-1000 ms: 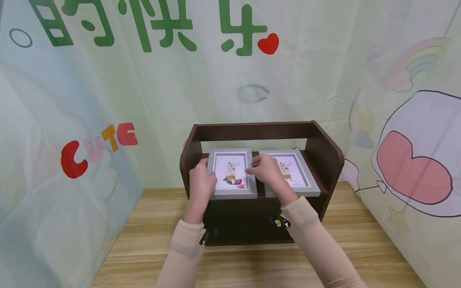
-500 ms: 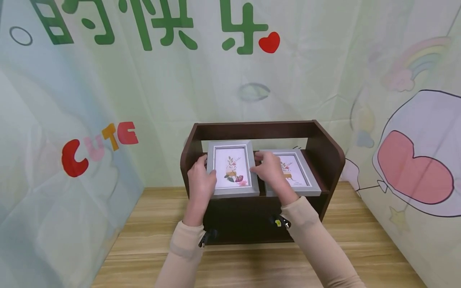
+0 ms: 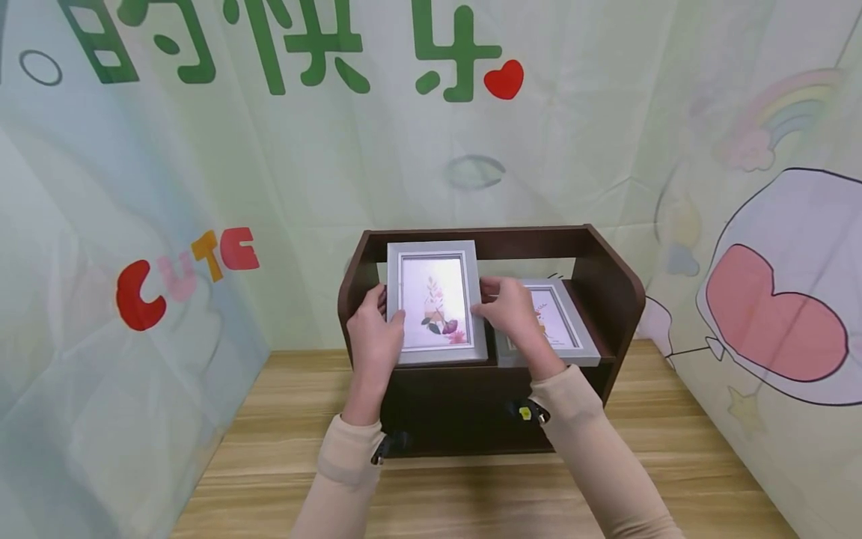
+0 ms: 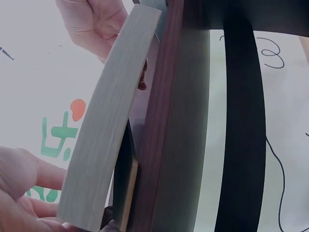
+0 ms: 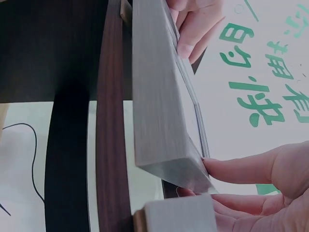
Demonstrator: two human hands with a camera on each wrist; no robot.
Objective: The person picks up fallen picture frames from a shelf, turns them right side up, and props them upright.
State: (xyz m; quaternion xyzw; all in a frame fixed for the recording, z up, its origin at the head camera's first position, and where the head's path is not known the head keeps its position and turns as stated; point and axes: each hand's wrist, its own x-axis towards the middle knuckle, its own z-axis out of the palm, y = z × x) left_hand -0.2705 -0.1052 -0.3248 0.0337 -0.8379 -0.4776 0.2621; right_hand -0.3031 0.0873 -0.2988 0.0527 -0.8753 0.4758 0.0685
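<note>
A silver-grey picture frame (image 3: 438, 353) with a flower print stands tilted up on the left of a dark brown shelf unit (image 3: 465, 412), its far edge raised. My left hand (image 3: 374, 335) grips its left side, thumb along the front. My right hand (image 3: 510, 311) pinches the right side, thumb on the front border. From the left wrist, the frame's lower edge (image 4: 108, 121) shows near the shelf's front edge, with a thin black flap (image 4: 126, 176) angled out behind it. A second silver-grey picture frame (image 3: 578, 344) lies flat to the right, partly hidden by my right hand.
The unit's raised right side panel (image 3: 614, 288) and back rail (image 3: 532, 243) border the shelf. Under it is a wood-grain tabletop (image 3: 289, 449). Printed cloth hangs behind and at both sides, with a red heart (image 3: 503, 79) on it.
The left frame has gone from lying nearly flat to tilted up, its far edge rising. Both hands stay on its sides, the right shifted slightly rightward. The right frame has not moved.
</note>
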